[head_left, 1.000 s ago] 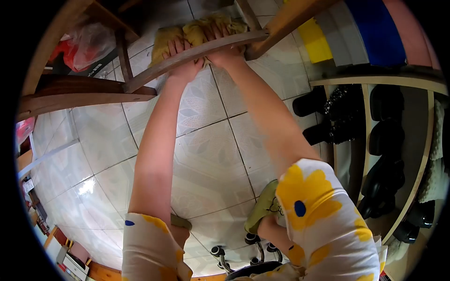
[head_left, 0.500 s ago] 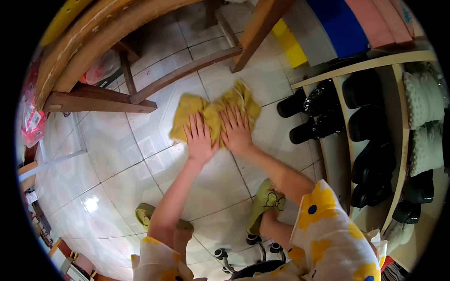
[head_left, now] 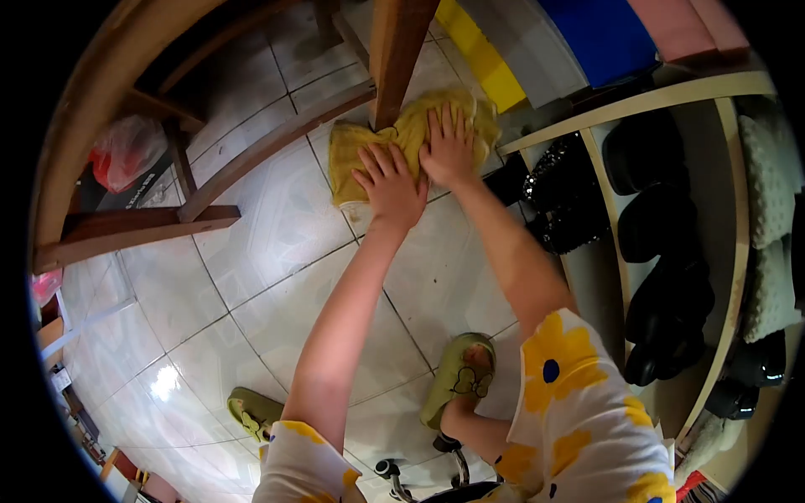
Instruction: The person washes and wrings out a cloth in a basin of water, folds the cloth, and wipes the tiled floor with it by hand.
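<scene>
A yellow-brown cloth (head_left: 350, 158) lies spread on the white tiled floor (head_left: 277, 226), its far edge against the foot of a wooden table leg (head_left: 394, 67). My left hand (head_left: 392, 186) presses flat on the cloth's middle, fingers spread. Just right of it, my right hand (head_left: 451, 149) also rests on the cloth with its fingers stretched out. Neither hand grips the fabric. The cloth's right end comes close to black shoes at the rack.
A shoe rack (head_left: 637, 109) with several pairs of shoes stands on the right. Yellow, grey, blue and pink boxes (head_left: 599, 38) are behind it. Wooden rails (head_left: 277, 147) run low at upper left, near a plastic bag (head_left: 130, 155). Green slippers (head_left: 457, 381) are on my feet.
Both hands have slid the cloth forward and to the right across the floor, up to the table leg. The view has shifted, bringing the wooden leg nearer the cloth.
</scene>
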A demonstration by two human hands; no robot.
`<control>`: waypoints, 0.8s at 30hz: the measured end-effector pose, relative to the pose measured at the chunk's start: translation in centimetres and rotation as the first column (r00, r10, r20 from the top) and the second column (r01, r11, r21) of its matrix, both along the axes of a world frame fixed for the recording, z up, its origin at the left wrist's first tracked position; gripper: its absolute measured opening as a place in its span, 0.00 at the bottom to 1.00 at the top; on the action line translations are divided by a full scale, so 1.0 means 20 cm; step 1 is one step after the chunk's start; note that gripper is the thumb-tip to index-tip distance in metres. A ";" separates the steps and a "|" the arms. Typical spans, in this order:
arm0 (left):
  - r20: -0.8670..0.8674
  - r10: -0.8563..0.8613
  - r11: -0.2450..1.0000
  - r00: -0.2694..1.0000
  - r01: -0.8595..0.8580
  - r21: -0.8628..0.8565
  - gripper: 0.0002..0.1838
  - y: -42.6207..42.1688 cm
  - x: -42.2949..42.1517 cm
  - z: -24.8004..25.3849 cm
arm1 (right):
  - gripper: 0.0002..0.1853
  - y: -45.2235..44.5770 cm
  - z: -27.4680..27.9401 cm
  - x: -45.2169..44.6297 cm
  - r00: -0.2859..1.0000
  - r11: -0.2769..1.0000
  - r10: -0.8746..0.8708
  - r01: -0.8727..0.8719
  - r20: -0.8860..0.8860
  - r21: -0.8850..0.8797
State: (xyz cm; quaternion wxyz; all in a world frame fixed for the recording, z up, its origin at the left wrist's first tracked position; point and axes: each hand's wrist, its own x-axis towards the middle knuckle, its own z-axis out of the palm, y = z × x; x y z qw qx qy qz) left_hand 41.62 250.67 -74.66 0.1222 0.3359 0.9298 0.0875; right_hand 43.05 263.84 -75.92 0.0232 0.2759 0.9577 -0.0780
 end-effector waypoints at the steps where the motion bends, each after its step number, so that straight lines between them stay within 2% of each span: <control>1: -0.009 0.040 0.999 0.999 -0.040 -0.029 0.41 0.06 -0.01 0.01 | 0.37 0.08 0.01 -0.08 0.998 0.999 0.035 -0.035 0.058 -0.002; 2: -0.019 0.074 0.995 0.997 -0.075 -0.058 0.41 0.11 -0.02 0.02 | 0.36 0.15 0.03 -0.15 0.991 0.998 0.065 -0.064 0.115 -0.007; 4: -0.031 0.085 0.995 0.996 -0.087 -0.058 0.40 0.15 -0.03 0.04 | 0.35 0.27 0.09 -0.25 0.951 0.965 0.250 -0.260 0.182 0.032; 7: -0.083 0.070 0.992 0.994 -0.078 -0.098 0.37 0.16 -0.05 0.03 | 0.35 0.40 0.14 -0.40 0.852 0.895 0.413 -0.445 0.323 0.029; 10: -0.250 0.011 0.992 0.968 -0.041 -0.115 0.34 0.14 -0.04 -0.03 | 0.33 0.45 0.06 -0.47 0.839 0.862 0.457 -0.499 0.295 0.084; 13: -0.409 -0.058 0.993 0.911 0.009 -0.121 0.31 0.09 -0.04 -0.08 | 0.31 0.36 -0.03 -0.39 0.943 0.940 0.332 -0.331 0.004 0.078; 14: -0.453 -0.078 0.993 0.888 0.027 -0.116 0.30 0.08 -0.03 -0.09 | 0.30 0.33 -0.04 -0.36 0.968 0.967 0.251 -0.250 -0.007 0.053; 18: -0.370 -0.123 0.982 0.921 0.059 -0.178 0.30 0.02 0.09 -0.02 | 0.29 0.14 -0.05 -0.07 0.998 1.000 -0.009 0.010 -0.068 0.010; 20: -0.323 -0.186 0.963 0.928 0.106 -0.249 0.30 -0.07 0.18 0.00 | 0.29 0.03 0.00 0.10 0.993 0.998 -0.066 0.064 -0.101 -0.027; 24: -0.334 -0.215 0.973 0.917 0.172 -0.153 0.31 -0.23 0.25 0.01 | 0.26 0.00 -0.05 0.23 0.976 0.981 -0.084 0.046 -0.200 -0.189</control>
